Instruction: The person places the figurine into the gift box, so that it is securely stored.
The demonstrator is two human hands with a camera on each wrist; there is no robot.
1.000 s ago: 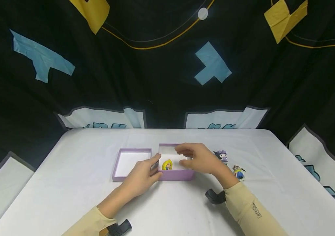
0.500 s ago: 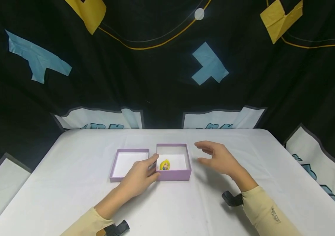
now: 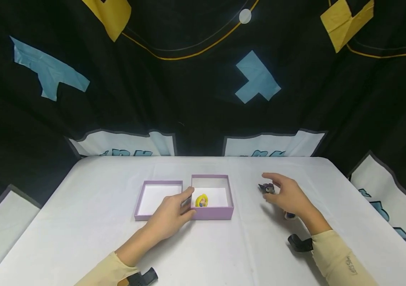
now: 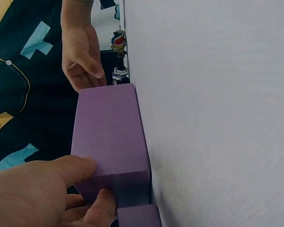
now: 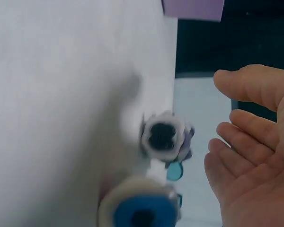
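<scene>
An open purple box stands near the table's middle, with a small yellow-haired figurine inside at its front left. My left hand holds the box's front left corner. In the left wrist view its thumb and bent fingers meet the box's outer faces. To the right, my right hand reaches over a dark-and-purple figurine, thumb and fingers spread apart around it with a gap. A blue-based figurine, mostly hidden behind that hand in the head view, stands nearer the wrist.
A shallow purple lid with a white inside lies directly left of the box, partly covered by my left hand. A white cloth covers the table. Behind it hangs a dark patterned curtain.
My right hand has moved out from over the box, rightward to the dark-and-purple figurine. My left hand keeps its place at the box. The yellow-haired figurine stays inside.
</scene>
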